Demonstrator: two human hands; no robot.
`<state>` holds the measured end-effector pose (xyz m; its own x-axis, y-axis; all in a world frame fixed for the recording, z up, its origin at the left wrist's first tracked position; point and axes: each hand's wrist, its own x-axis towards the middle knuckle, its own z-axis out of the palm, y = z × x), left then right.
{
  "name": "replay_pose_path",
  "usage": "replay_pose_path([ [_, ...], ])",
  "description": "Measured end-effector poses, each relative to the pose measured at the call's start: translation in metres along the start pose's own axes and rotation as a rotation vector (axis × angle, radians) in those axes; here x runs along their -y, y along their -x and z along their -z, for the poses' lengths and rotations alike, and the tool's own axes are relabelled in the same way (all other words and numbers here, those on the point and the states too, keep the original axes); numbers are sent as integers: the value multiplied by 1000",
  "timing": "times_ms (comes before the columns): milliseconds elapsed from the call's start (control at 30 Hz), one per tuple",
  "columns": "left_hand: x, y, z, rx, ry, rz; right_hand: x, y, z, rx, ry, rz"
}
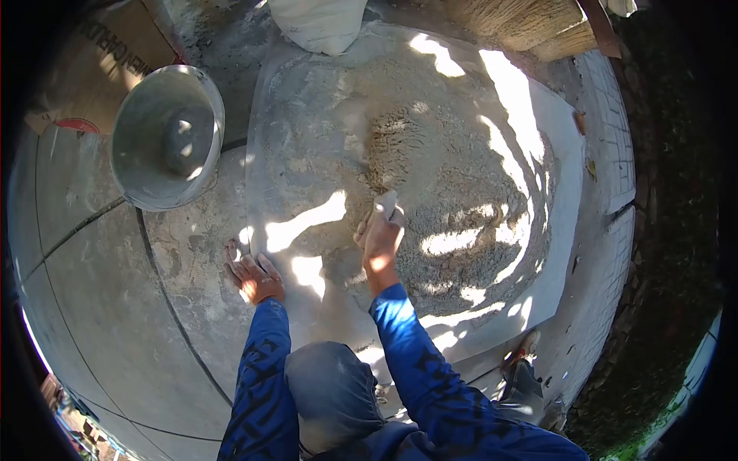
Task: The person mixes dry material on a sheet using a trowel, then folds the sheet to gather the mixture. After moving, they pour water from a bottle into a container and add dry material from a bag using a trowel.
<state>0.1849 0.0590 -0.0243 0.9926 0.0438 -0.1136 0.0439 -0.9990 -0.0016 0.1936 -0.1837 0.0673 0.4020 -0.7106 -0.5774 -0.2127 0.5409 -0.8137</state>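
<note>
Your right hand [381, 242] had its fingers closed around a pale piece [387, 201]; the grey mix [453, 177] spread beyond and right of them; your left hand [255, 278] lay with fingers wide at the sheet [565, 223]'s left edge; the bucket [138, 165] stood beyond those fingers, leftward.

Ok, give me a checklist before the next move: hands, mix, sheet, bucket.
1. Left hand braced at the sheet's near-left edge: ok.
2. Right hand closed on the pale object: ok. What that object is: cannot tell.
3. Grey mix evenly spread: not ok, ridged and lumpy.
4. Sheet extending beyond the mix on the right: ok.
5. Bucket upright, off the sheet: ok.
6. Hands gloved: not ok, both bare.
</note>
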Motion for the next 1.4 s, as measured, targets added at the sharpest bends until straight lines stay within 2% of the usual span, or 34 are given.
replay_pose_path([
  [33, 3, 3, -6, 109, -33, 56, 4, 3, 15, -15, -117, -71],
  [100, 1, 3, -4, 94, -14, 53, 12, 10, 42, -32, -149, -1],
  [133, 0, 2, -2, 78, 4, 48, 23, 16, 59, -49, -152, -104],
  [267, -3, 2, 4, 140, 59, 86, 56, 40, 109, 19, -329, -147],
  [333, 0, 2, -2, 140, 28, 81, 63, 45, 132, -98, -374, -119],
  [367, -2, 2, 0, 136, 33, 85, 75, 53, 139, -43, -442, -130],
  [433, -3, 2, 6, 180, 90, 112, 83, 68, 144, 20, -506, -143],
  [533, -7, 0, 19, 176, 46, 74, 81, 77, 133, -32, -462, -55],
  [600, 0, 2, 1, 120, 57, 65, 75, 87, 85, -85, -348, -9],
  [667, 1, 4, -4, 63, 69, 47, 21, 52, 48, 181, -98, 567],
  [700, -1, 4, -2, 13, 87, 43, 50, 64, 10, 259, 5, 151],
  [733, -2, 4, -1, -37, 103, 37, 18, 43, -12, 272, -7, 46],
  [767, 0, 5, -1, -40, 101, 32, -2, 13, -46, 345, 218, 419],
  [800, 1, 4, -1, -43, 93, 13, 26, 19, -89, 294, 20, -48],
  [867, 2, 1, -2, -45, 82, -6, 30, -9, -135, 354, 94, -68],
  [933, 2, 3, -4, -53, 76, 13, 21, -35, -160, 280, 24, -146],
  [967, 5, 4, -11, -47, 76, 14, 19, -43, -161, 277, 28, -149],
  [1033, 14, 6, -29, -37, 115, 4, 16, -55, -157, 63, -39, -76],
  [1067, 12, 5, -22, -34, 114, 2, 15, -60, -147, 59, -39, -77],
  [1133, 1, 3, -2, -43, 82, 7, 20, -71, -116, -125, -138, -46],
  [1267, -1, 2, 0, -64, 62, -10, 23, -65, -48, -207, -265, -43],
  [1333, 1, 2, -2, 89, 68, 74, 10, -59, -10, -118, -334, 90],
  [1400, -3, 0, 7, 135, 63, 88, 17, -36, 13, -154, -311, 57],
])
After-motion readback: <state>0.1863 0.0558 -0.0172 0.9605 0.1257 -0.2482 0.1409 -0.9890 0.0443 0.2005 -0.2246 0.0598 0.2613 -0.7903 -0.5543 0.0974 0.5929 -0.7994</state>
